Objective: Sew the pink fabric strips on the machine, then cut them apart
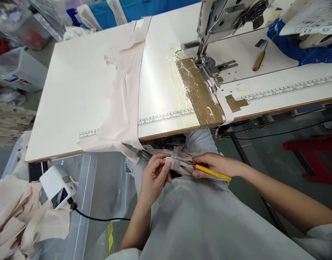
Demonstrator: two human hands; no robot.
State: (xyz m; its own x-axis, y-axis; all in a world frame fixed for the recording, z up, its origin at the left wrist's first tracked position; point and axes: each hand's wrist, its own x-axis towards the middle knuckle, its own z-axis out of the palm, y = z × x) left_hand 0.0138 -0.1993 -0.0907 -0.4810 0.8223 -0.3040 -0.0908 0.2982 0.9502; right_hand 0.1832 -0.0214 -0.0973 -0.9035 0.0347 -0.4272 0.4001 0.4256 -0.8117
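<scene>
Over my lap, my left hand [157,172] pinches the end of a pale pink fabric strip [169,160] between thumb and fingertips. My right hand [209,164] is closed around small thread snips [209,171] with yellow handles. Their metal blades point left and reach the strip beside my left fingertips; whether they are cutting cannot be made out. More pale pink fabric [124,97] lies in a long band across the table and hangs over its front edge towards my lap. Some of the bunched cloth under my hands is hidden.
A sewing machine [217,21] stands at the table's [73,79] back right, with a wooden-handled tool [259,60] beside it. At lower left a clear plastic bin [86,202] holds pink fabric pieces and a white device [58,187] with a black cable. A red stool [312,159] stands right.
</scene>
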